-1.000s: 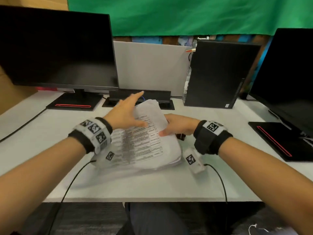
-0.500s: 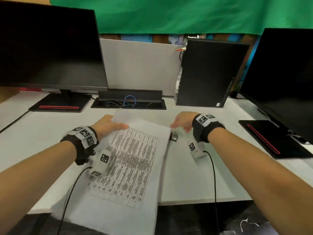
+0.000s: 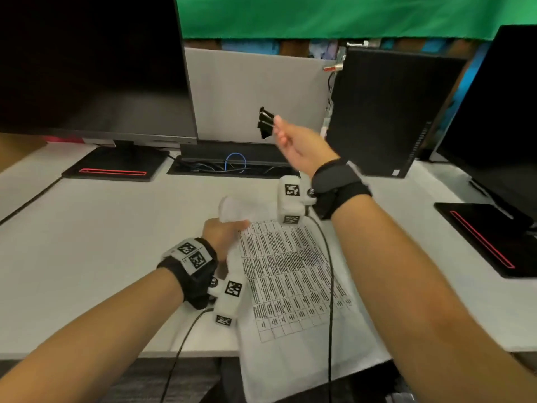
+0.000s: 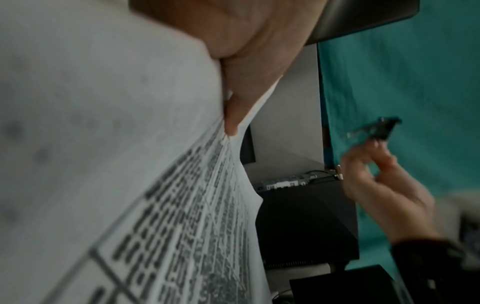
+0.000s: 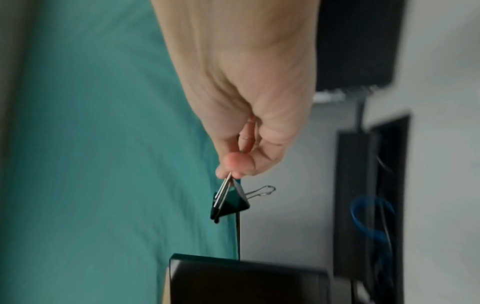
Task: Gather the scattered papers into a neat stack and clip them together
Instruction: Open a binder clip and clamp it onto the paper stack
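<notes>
A stack of printed papers [image 3: 290, 286] lies on the white desk [image 3: 101, 257] and hangs over its near edge. My left hand [image 3: 223, 234] grips the stack's top left corner, thumb over the sheets [image 4: 231, 121]. The papers [image 4: 130, 164] fill the left wrist view. My right hand [image 3: 293, 141] is raised above the desk and pinches one wire handle of a black binder clip [image 3: 266, 123]. In the right wrist view the clip [image 5: 228, 203] dangles below my fingertips [image 5: 233, 164], its other handle sticking out. The left wrist view also shows the clip [image 4: 376, 131], blurred.
A dark monitor [image 3: 87, 68] stands at the left, a black computer tower [image 3: 389, 112] behind the right hand, and another monitor [image 3: 494, 126] at the right. A cable tray with a blue cable [image 3: 235, 164] runs along the back. A grey partition [image 3: 255, 91] stands behind it.
My right hand picked the binder clip off the desk and lifted it high. The papers shifted right with my left hand still at their top corner.
</notes>
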Motion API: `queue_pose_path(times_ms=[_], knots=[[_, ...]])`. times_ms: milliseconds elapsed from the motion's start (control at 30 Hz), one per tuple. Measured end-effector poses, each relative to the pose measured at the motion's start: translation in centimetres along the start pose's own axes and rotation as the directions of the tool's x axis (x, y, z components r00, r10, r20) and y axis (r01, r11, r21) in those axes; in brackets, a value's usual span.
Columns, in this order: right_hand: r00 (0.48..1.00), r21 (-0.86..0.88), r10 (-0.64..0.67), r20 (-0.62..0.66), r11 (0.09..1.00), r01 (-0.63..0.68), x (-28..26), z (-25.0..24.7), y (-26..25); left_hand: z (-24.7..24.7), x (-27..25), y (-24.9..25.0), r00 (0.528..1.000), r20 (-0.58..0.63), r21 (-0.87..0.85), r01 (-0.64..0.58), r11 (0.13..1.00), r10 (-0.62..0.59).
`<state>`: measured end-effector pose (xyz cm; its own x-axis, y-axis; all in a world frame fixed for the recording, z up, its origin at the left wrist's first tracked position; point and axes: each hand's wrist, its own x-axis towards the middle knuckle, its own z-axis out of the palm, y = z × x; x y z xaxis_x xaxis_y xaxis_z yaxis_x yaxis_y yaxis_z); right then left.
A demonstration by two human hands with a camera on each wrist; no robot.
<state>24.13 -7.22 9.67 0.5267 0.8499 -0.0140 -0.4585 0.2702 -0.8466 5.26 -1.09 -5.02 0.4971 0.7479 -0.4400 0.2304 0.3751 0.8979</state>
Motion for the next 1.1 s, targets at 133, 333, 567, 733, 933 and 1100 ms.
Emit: queue_pose_path(times_ms=[133,333,567,733,933,1100], knots=[[0.976,0.468,0.214,0.036,0.859,-0.205,1.2,-3.6,7.8,0.9,-1.5,0.6,1.000,0.019,-0.012,0.017,1.000,-0.017],[0.971,0.505,0.239,0.002,0.838,-0.207,1.9,-8.4,11.2,0.4,-0.9,2.9,0.940,0.341,-0.047,0.020,0.999,-0.003],[0.974,0.232,0.224,-0.019,0.949,-0.213,1.1,-8.1,11.3,0.4,1.7,3.2,0.949,0.307,-0.136,-0.022,0.990,0.064],[0.994,-0.217,0.110,0.025,0.971,-0.102,0.1,-6.5,11.4,0.4,2.7,2.6,0.931,0.307,-0.124,-0.167,0.978,0.197],[0.985,-0.592,-0.048,0.165,0.794,0.138,-1.3,-3.0,10.5,0.9,2.2,2.9,0.875,0.253,-0.020,-0.422,0.906,0.413],[0.969,-0.726,-0.226,-0.105,0.683,0.080,-1.5,-1.8,10.7,0.8,1.4,3.3,0.757,0.312,0.166,-0.638,0.752,0.574]])
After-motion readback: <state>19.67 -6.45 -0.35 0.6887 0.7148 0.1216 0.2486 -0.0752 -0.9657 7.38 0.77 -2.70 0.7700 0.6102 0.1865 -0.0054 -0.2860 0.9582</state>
